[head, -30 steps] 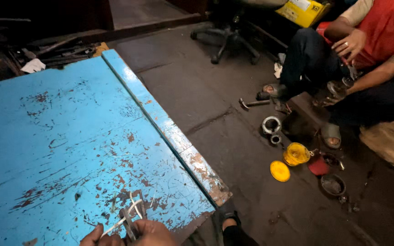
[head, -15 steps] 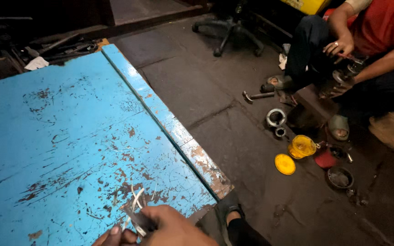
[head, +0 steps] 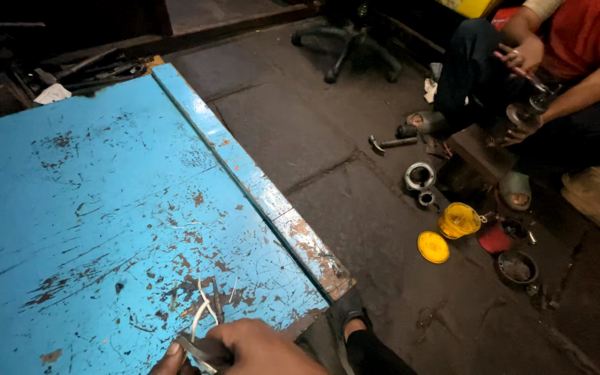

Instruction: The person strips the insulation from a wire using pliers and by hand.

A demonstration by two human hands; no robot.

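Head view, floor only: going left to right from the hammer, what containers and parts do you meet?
Hammer → metal ring → yellow lid → yellow container → red lid → dark round tin.

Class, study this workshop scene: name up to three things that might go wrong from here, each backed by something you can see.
1. The right hand grips a small metal tool over thin wire close to the left hand; a slip might nick the fingers.
2. The work sits near the blue table corner, so wire pieces may drop beside the person's foot.
3. A hammer, metal rings and a yellow lid lie loose on the dim floor: likely trip hazards.
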